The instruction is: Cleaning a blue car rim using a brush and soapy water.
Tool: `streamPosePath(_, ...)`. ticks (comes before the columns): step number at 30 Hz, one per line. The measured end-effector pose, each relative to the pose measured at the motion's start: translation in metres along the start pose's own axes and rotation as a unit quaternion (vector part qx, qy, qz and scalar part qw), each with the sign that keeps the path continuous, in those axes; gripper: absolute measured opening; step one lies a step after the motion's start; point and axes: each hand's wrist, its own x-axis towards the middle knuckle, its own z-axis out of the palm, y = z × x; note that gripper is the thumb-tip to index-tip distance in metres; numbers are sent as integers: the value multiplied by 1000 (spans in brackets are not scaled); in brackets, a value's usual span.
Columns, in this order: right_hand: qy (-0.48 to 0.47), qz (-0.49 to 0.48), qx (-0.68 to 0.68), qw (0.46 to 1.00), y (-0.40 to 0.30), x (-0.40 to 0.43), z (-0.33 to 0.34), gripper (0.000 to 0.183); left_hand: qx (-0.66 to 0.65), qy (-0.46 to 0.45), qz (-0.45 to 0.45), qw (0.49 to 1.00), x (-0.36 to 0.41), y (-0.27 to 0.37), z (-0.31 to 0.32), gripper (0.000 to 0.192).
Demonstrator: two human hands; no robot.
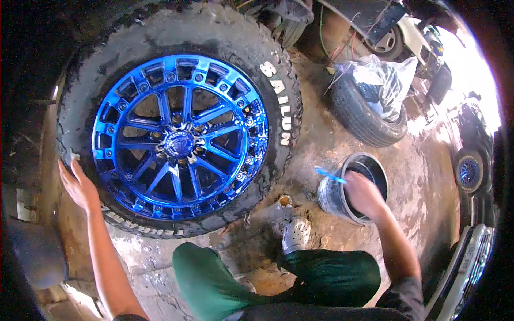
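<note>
A large off-road tyre [160, 32] with raised white Sailun lettering lies before me, face up or tilted toward me. Its blue multi-spoke alloy wheel rim [178, 204] has a round centre cap [178, 143], and it looks wet and glossy. My left hand [82, 185] rests against the tyre's left edge, thumb and fingers apart, holding nothing. At the mouth of a dark plastic bucket [331, 196], my right hand [363, 194] grips a slim blue tool [330, 175], perhaps a brush. One end sticks out to the left; its other end is hidden by the hand.
Beyond the bucket, another tyre [361, 124] has a clear plastic bag [389, 88] on it. My clog-style shoe [296, 234] is on the wet, stained concrete floor [425, 172]. A dark vehicle with a blue wheel [469, 171] stands at right; a pale car [411, 36] is farther back.
</note>
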Motion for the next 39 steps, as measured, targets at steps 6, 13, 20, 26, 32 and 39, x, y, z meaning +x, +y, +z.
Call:
streamPosePath(6,-67,53,449,890,-118,83,107,16,-5,-8,14,1000,-9,-3,-2,66)
streamPosePath(13,71,204,720,660,-201,83,206,32,17,-2,17,1000,-5,9,-6,66)
streamPosePath(20,119,185,785,579,-238,102,211,34,24,-8,12,1000,-6,6,-7,67)
streamPosePath(26,156,187,787,566,-235,116,206,34,40,-13,13,999,-7,7,-7,68)
streamPosePath(32,142,208,771,585,-237,107,210,35,30,-9,15,999,-6,12,-7,68)
streamPosePath(39,240,93,647,717,-235,132,170,35,32,-4,19,999,-5,9,-5,69)
